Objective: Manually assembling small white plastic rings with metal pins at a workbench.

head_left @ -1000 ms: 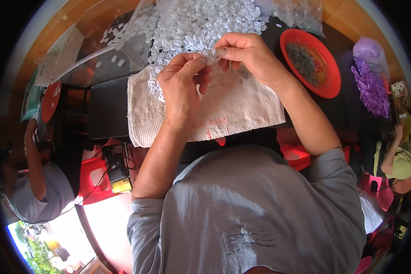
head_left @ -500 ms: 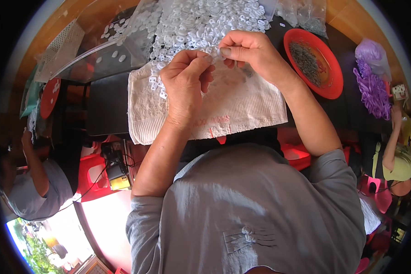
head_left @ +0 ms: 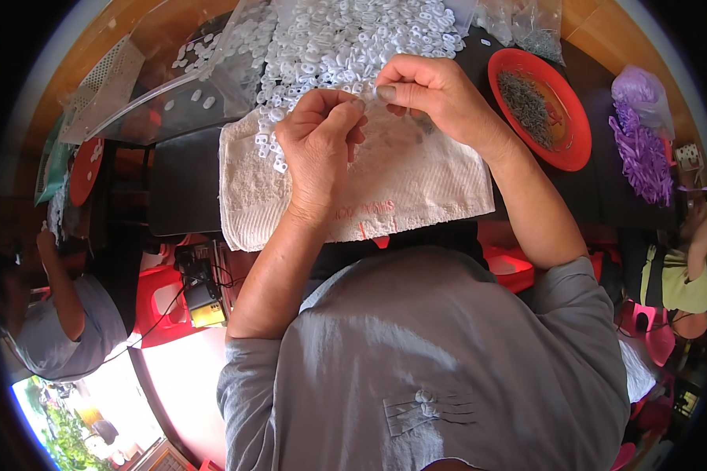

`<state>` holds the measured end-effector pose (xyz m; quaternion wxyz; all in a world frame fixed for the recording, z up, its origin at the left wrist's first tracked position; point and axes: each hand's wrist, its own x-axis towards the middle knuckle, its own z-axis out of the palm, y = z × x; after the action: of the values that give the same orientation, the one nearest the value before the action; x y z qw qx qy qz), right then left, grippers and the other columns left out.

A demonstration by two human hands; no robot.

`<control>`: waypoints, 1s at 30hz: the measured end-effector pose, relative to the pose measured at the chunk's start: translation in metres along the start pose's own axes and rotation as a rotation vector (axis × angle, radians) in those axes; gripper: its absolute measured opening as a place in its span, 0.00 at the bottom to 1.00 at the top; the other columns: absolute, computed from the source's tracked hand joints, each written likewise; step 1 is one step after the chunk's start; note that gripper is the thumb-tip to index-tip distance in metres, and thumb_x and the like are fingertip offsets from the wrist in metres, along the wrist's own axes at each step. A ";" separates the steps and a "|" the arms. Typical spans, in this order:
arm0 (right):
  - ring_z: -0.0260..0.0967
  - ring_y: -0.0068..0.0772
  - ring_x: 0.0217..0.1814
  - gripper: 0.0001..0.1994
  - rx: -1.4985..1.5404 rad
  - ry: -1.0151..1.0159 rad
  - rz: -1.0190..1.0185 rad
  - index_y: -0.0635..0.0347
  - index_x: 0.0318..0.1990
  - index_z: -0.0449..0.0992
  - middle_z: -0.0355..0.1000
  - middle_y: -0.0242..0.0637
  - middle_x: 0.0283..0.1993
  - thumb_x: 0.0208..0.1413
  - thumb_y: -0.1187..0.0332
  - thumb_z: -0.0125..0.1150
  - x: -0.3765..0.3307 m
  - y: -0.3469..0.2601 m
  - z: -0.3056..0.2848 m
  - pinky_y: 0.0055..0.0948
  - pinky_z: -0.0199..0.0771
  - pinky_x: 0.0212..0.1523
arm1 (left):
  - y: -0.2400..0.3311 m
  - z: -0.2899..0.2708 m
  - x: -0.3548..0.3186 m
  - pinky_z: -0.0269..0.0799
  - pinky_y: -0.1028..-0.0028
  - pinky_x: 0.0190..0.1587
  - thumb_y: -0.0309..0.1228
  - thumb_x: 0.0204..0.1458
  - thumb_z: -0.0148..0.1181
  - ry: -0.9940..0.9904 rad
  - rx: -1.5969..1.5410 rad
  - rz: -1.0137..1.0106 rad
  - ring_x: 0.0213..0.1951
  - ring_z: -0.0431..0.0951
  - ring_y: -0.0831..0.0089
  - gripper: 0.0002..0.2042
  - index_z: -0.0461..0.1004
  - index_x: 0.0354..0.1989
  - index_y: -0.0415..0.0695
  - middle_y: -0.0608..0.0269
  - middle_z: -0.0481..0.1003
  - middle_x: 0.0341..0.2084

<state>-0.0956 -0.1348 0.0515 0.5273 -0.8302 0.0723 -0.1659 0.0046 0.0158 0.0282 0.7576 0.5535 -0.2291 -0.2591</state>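
Over a beige towel (head_left: pixel 416 180), my two hands are close together with fingertips nearly meeting. My left hand (head_left: pixel 316 141) is closed in a pinch, thumb against the forefinger. My right hand (head_left: pixel 440 94) pinches too, its dark thumbnail facing up. A small whitish bit shows between the fingertips, too small and too hidden to name. Just beyond is a large heap of small white plastic pieces with two holes (head_left: pixel 353 39), and some spill onto the towel beside my left wrist. Right of my right hand stands a red plate (head_left: pixel 580 129) with a mound of thin grey metal pieces (head_left: pixel 526 102).
A clear plastic sheet or bin (head_left: pixel 153 106) and a white perforated basket (head_left: pixel 106 78) stand at the left. Purple strips (head_left: pixel 640 153) lie at the far right, below a purple bag (head_left: pixel 636 90). Co-workers sit on both sides, one in a grey shirt (head_left: pixel 75 330), another in yellow-green (head_left: pixel 683 282).
My hands stay almost in place, with only slight finger shifts. The co-worker's arm at the far right has moved.
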 end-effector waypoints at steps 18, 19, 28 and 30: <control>0.67 0.14 0.30 0.07 0.160 0.030 0.023 0.60 0.34 0.76 0.71 0.25 0.27 0.58 0.66 0.57 0.000 -0.001 0.007 0.16 0.63 0.29 | -0.001 -0.002 0.003 0.63 0.80 0.18 0.24 0.53 0.59 -0.106 -0.137 -0.054 0.19 0.71 0.80 0.05 0.73 0.32 0.35 0.61 0.75 0.22; 0.67 0.14 0.30 0.07 0.159 0.031 0.023 0.60 0.34 0.76 0.71 0.25 0.27 0.58 0.66 0.57 0.000 -0.002 0.006 0.16 0.63 0.29 | 0.000 -0.002 0.003 0.63 0.80 0.18 0.24 0.53 0.59 -0.107 -0.138 -0.054 0.19 0.71 0.80 0.05 0.73 0.32 0.35 0.61 0.75 0.22; 0.66 0.14 0.27 0.08 0.134 0.051 0.052 0.60 0.33 0.77 0.70 0.25 0.24 0.59 0.65 0.58 0.000 -0.005 0.004 0.16 0.63 0.29 | 0.000 -0.003 0.003 0.64 0.80 0.19 0.25 0.56 0.58 -0.160 -0.106 -0.116 0.20 0.72 0.78 0.06 0.73 0.35 0.34 0.59 0.75 0.25; 0.64 0.14 0.26 0.08 0.116 0.034 0.031 0.60 0.33 0.76 0.68 0.24 0.22 0.59 0.65 0.58 0.001 -0.002 0.006 0.16 0.62 0.28 | -0.002 -0.004 0.004 0.63 0.81 0.18 0.25 0.56 0.57 -0.158 -0.114 -0.102 0.19 0.71 0.78 0.05 0.72 0.34 0.34 0.58 0.75 0.24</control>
<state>-0.0933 -0.1294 0.0512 0.5757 -0.7941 0.0843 -0.1757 0.0096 0.0159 0.0256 0.7533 0.4985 -0.2446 -0.3525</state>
